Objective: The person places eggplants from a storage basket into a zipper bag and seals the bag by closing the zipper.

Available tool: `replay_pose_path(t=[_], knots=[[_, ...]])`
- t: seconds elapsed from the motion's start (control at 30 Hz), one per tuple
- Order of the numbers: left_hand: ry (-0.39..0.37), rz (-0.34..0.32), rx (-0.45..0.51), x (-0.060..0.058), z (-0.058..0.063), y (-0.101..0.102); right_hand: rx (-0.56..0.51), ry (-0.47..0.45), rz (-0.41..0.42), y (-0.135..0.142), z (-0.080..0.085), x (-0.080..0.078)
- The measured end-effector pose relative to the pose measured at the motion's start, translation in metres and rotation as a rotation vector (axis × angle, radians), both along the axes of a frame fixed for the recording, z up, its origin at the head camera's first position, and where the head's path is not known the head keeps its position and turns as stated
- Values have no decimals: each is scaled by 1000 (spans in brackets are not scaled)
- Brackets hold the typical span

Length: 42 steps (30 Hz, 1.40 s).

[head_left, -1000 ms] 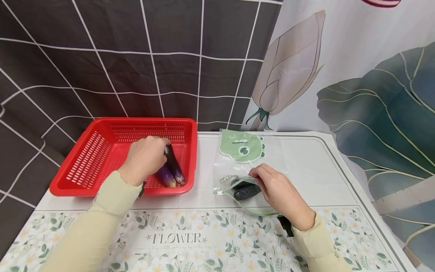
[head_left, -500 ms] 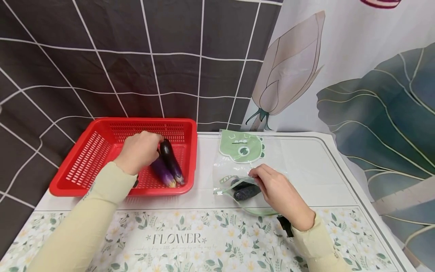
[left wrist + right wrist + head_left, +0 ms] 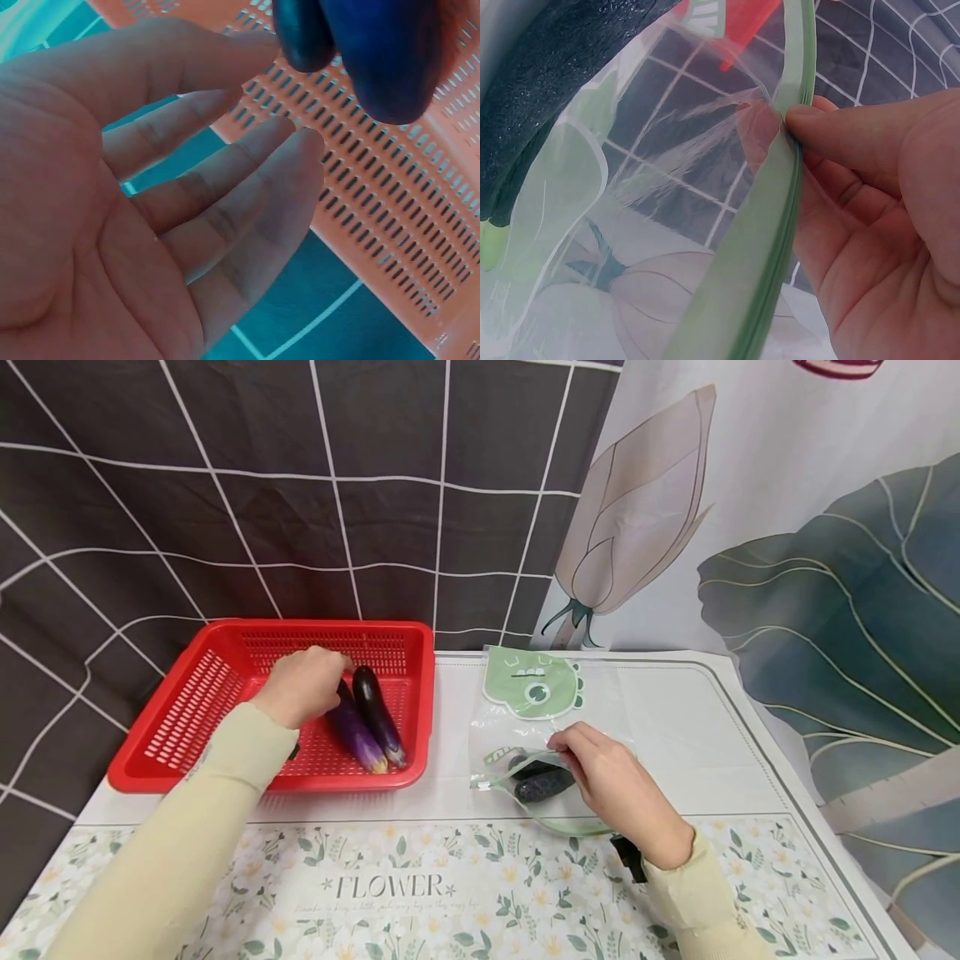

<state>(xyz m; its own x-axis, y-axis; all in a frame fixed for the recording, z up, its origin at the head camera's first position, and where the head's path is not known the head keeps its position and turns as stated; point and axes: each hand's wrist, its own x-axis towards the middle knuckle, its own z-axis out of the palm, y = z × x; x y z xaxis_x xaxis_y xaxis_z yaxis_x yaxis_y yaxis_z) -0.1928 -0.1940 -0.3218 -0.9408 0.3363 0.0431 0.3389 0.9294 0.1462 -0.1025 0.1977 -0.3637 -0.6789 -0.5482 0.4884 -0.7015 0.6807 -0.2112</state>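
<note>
My left hand (image 3: 303,685) is inside the red basket (image 3: 427,727), its fingers loosely bent with nothing between them. Beside it, two purple eggplants lie side by side, a left one (image 3: 358,739) and a darker right one (image 3: 377,714). In the left wrist view the thumb tip is very close to the smaller-looking eggplant end (image 3: 304,37); whether they touch I cannot tell. My right hand (image 3: 618,785) pinches the green zip edge (image 3: 780,187) of a clear zip bag (image 3: 600,693) between thumb and fingers. Inside the bag lie dark, bumpy, cucumber-like vegetables (image 3: 543,783), partly covered.
A white table (image 3: 675,727) with a floral-printed cloth (image 3: 397,918) in front carries the basket on the left and the bag right of centre. Behind stand a dark grid-patterned curtain (image 3: 390,518) and a flower-printed curtain (image 3: 652,518).
My left hand has moved left and slightly back, off the eggplants, so more of both shows. The right hand has kept its pinch on the bag in the same spot.
</note>
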Motion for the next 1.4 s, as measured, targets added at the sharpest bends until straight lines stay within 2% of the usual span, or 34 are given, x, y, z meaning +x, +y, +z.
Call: replay_pose_path(t=[0.33, 0.57, 0.9, 1.4], knots=[[-80, -13, -30, -10, -9, -7, 1, -16, 2, 0, 0, 0], [-104, -82, -47, -21, -17, -11, 1, -12, -1, 0, 0, 1], [-190, -106, -86, -33, -24, -13, 13, -9, -10, 0, 1, 2], [-248, -110, -107, -36, -31, -21, 15, -15, -15, 0, 0, 1]])
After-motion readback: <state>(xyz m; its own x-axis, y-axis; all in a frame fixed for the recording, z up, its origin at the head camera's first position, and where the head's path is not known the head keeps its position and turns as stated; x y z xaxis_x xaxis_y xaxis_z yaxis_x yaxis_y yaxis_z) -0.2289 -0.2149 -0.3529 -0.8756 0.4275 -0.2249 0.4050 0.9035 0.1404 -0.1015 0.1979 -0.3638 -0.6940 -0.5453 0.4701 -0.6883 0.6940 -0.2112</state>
